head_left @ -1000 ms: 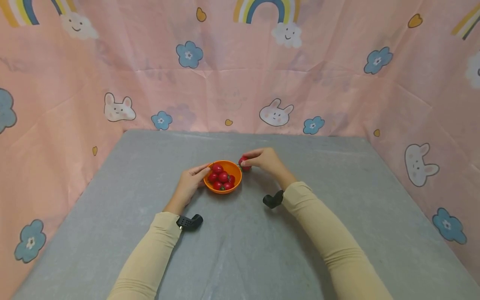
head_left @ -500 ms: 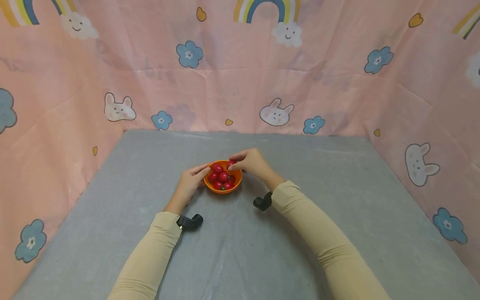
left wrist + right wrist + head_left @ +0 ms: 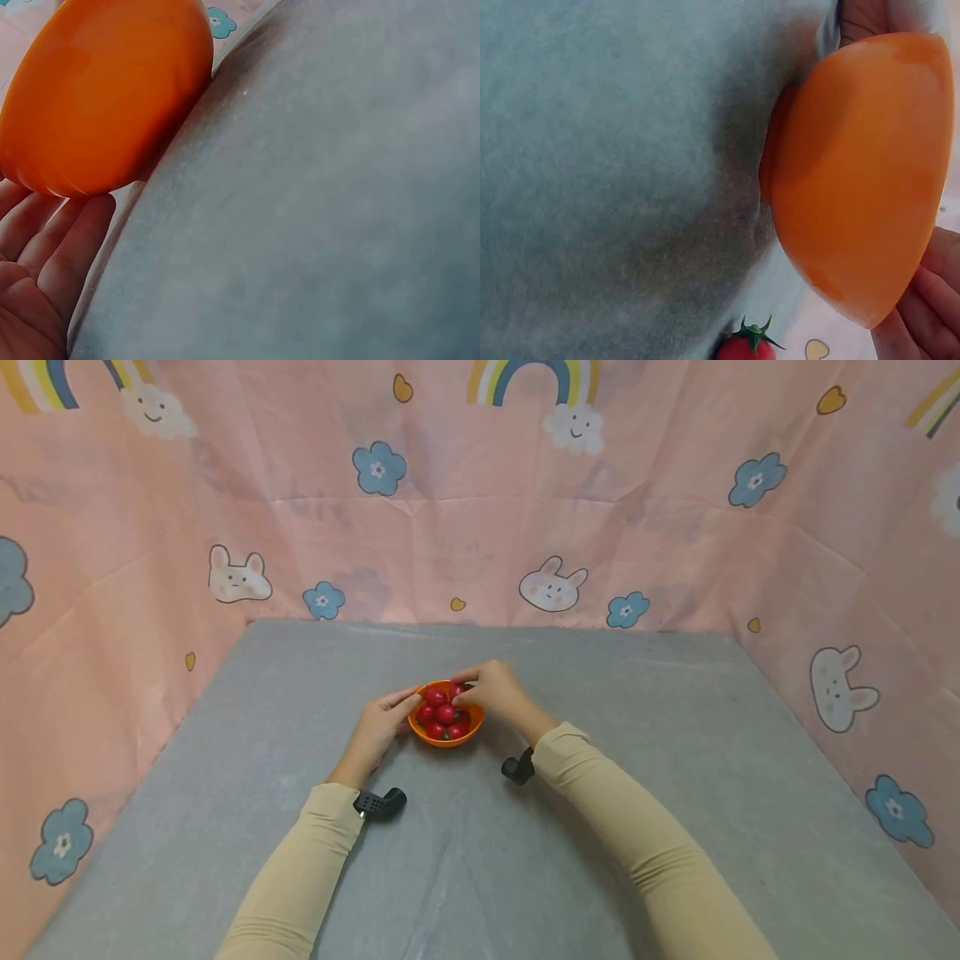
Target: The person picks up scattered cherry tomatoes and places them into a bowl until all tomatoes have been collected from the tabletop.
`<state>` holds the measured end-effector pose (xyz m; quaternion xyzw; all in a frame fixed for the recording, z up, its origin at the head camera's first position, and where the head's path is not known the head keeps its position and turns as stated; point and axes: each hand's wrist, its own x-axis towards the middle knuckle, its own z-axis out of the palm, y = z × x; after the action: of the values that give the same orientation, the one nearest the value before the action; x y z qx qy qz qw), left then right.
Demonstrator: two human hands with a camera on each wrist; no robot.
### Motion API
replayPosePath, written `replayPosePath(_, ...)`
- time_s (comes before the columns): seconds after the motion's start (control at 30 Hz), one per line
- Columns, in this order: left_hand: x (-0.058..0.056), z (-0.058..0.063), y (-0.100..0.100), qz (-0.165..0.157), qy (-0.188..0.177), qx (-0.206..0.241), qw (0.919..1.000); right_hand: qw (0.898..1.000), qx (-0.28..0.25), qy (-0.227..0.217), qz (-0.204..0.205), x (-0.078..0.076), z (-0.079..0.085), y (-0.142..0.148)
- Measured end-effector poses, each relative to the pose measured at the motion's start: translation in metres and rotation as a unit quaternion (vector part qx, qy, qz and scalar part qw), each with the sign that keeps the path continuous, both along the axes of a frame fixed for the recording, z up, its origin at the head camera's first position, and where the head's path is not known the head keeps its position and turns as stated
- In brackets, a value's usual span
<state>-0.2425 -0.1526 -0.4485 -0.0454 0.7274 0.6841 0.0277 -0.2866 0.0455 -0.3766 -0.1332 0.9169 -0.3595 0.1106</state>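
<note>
A small orange bowl (image 3: 475, 727) with several red cherry tomatoes (image 3: 446, 714) in it stands near the middle of the table. My left hand (image 3: 375, 727) grips the bowl's left side, thumb at the rim; in the left wrist view its fingers (image 3: 71, 247) lie against the outer wall. Over the far right rim, my right hand (image 3: 498, 689) pinches a cherry tomato (image 3: 457, 690), mostly covered by its fingers. Another tomato (image 3: 746, 349) with a green stem shows beyond the bowl in the right wrist view; it cannot be made out in the head view.
Grey cloth covers the table (image 3: 450, 860). A pink printed curtain (image 3: 450, 527) rises along the back and both sides. Each wrist wears a black camera mount, one on the left (image 3: 381, 804) and one on the right (image 3: 517, 767).
My right hand has carried its tomato leftward from beside the bowl to over the bowl's far right part. The left hand and the bowl have stayed in place.
</note>
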Motion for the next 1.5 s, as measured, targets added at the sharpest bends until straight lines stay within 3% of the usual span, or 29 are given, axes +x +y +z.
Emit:
replayPosePath(0.17,0.000,0.000,0.000,0.000,-0.001,-0.008,1.0000,1.000,-0.023,-0.003,-0.008,0.001,0.000,0.002)
replayPosePath(0.27,0.000,0.001,0.000,0.002,0.000,-0.010,0.9999,0.996,-0.077,-0.024,-0.043,0.000,0.000,0.006)
replayPosePath(0.43,0.000,0.001,0.000,0.004,0.003,-0.005,1.0000,0.986,-0.125,0.001,-0.107,-0.007,-0.006,0.019)
replayPosePath(0.7,0.001,0.002,-0.001,0.000,0.001,-0.001,1.0000,0.986,-0.113,0.049,-0.108,-0.018,-0.028,0.037)
replayPosePath(1.03,0.000,0.001,-0.001,0.002,-0.002,-0.016,0.9999,0.989,-0.075,0.013,-0.129,-0.018,-0.037,0.035)
replayPosePath(1.3,-0.001,0.001,-0.001,0.006,0.006,-0.010,0.9999,0.991,-0.047,0.025,-0.122,-0.020,-0.039,0.035)
replayPosePath(1.5,0.000,0.000,-0.001,0.006,0.005,-0.007,0.9999,0.985,-0.104,0.009,-0.135,-0.016,-0.032,0.040)
